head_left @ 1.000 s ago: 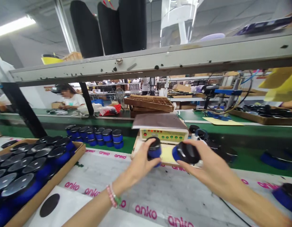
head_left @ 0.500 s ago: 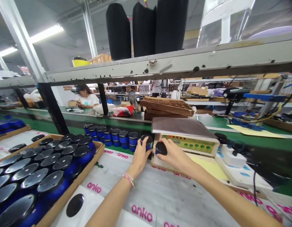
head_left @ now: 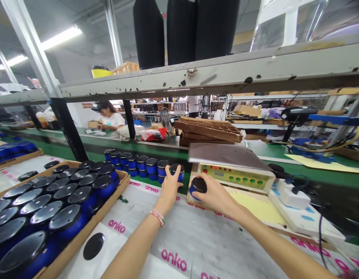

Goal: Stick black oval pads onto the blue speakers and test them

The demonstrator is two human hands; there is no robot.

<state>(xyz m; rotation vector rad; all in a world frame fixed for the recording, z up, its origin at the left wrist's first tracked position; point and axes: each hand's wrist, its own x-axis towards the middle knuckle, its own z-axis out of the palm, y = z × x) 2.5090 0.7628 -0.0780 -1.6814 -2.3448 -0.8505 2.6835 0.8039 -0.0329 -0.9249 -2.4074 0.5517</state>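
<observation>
My left hand (head_left: 168,190) has its thumb and fingers around a blue cylinder with a black top (head_left: 177,169), at the right end of a double-stacked row of similar blue cylinders (head_left: 142,166). Between the fingers of my right hand (head_left: 216,193) is another blue cylinder with a glossy black top (head_left: 198,185). That one is at the left end of an electronic test box (head_left: 230,176), which has a brown lid, a small display, red lights and green buttons. Whether its base touches the box is hidden.
At left, a cardboard tray (head_left: 109,204) holds many blue cylinders. A black disc (head_left: 94,246) lies on white sheeting nearby. A white power strip (head_left: 304,217) with plugs and cables stands right of the box. A shelf beam (head_left: 173,79) crosses above; a co-worker (head_left: 111,118) sits beyond.
My left hand and its cylinder have shifted slightly left, closer to the row. The cylinder in my right hand has lowered a little at the box's left end. The camera view has shifted slightly.
</observation>
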